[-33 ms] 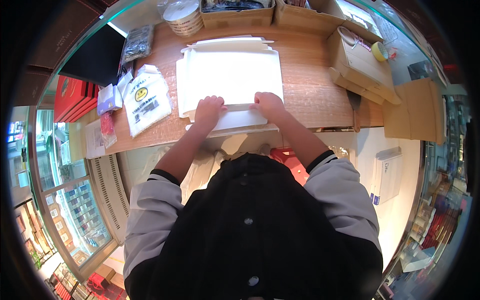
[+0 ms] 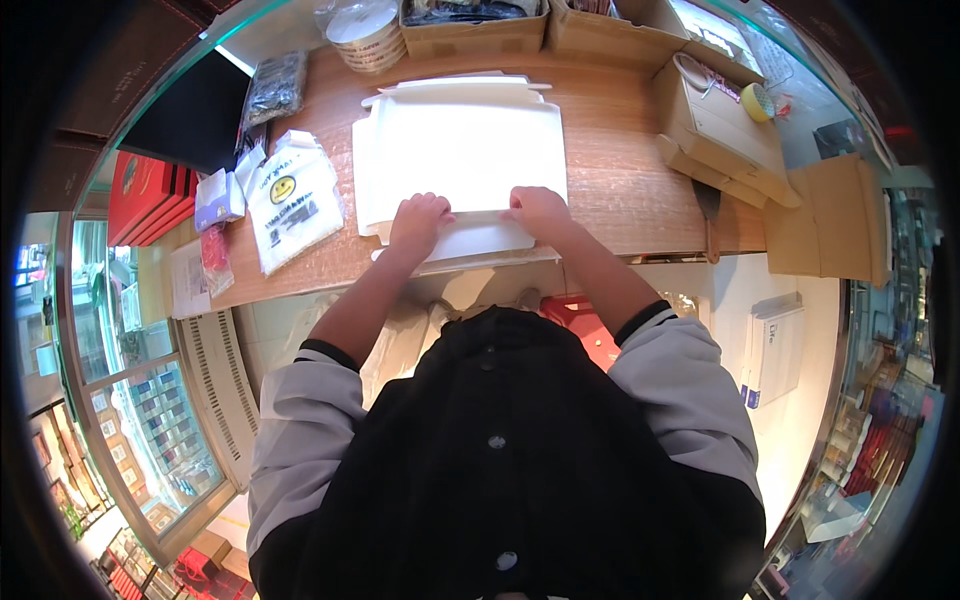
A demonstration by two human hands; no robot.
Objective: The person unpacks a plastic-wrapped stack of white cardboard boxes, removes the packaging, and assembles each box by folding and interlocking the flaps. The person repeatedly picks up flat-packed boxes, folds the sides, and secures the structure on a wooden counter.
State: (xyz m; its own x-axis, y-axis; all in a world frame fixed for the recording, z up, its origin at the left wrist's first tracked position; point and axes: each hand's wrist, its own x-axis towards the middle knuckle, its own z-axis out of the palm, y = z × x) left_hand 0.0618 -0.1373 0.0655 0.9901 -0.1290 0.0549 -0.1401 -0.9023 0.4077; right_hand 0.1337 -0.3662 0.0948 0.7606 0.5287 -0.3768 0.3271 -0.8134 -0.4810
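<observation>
A white, partly folded cardboard box (image 2: 465, 145) lies on the wooden table in front of me, its flaps spread at the far and near sides. My left hand (image 2: 421, 222) has its fingers curled over the crease of the near flap. Further right along the same crease, my right hand (image 2: 537, 211) grips the cardboard between thumb and bent fingers. Below the hands, the near flap (image 2: 480, 241) reaches to the table's front edge. Fingertips of both hands are partly hidden.
Left of the box lies a clear-and-white plastic bag (image 2: 296, 205) with a yellow smiley. Red boxes (image 2: 150, 200) stack beyond it. On the right are brown cartons (image 2: 735, 130), a yellow tape roll (image 2: 758, 102) and a scraper-like tool (image 2: 711, 215). White tape rolls (image 2: 365, 30) stand at the back.
</observation>
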